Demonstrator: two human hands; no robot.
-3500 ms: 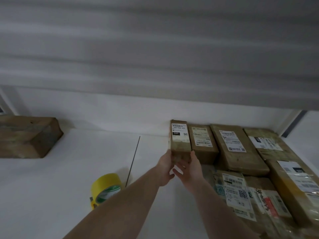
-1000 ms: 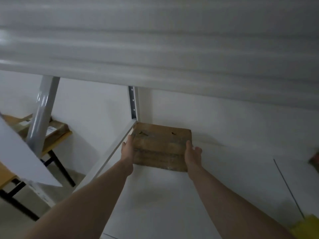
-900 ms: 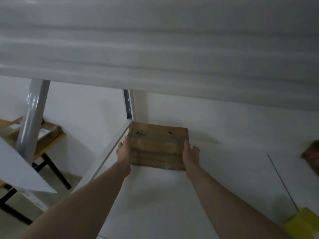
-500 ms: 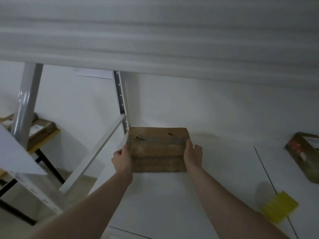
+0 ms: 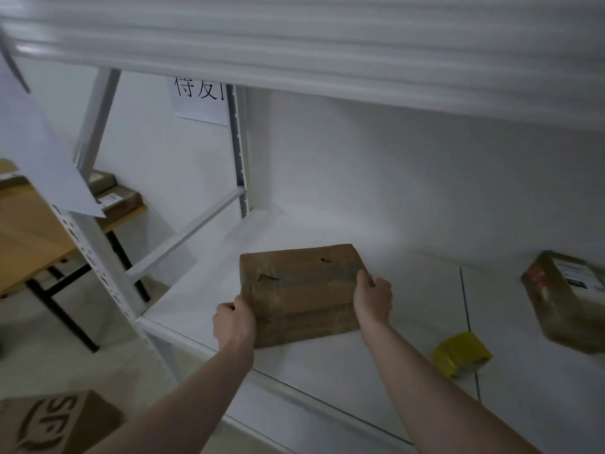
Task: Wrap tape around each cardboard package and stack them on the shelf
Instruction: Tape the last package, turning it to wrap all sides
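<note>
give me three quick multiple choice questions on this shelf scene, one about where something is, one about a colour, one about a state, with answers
1. Where does the tape roll lie?
A. on the shelf, to the right of the held package
B. on top of the held package
C. on the floor under the shelf

2. What colour is the tape roll?
A. blue
B. yellow
C. red

3. How is the cardboard package being handled?
A. left alone, no hand on it
B. gripped by one hand only
C. gripped at both ends by the left hand and the right hand

Answers:
1. A, it sits on the white shelf board beside the right forearm.
2. B, its side is plainly yellow.
3. C, each hand curls round one end of the package.
</note>
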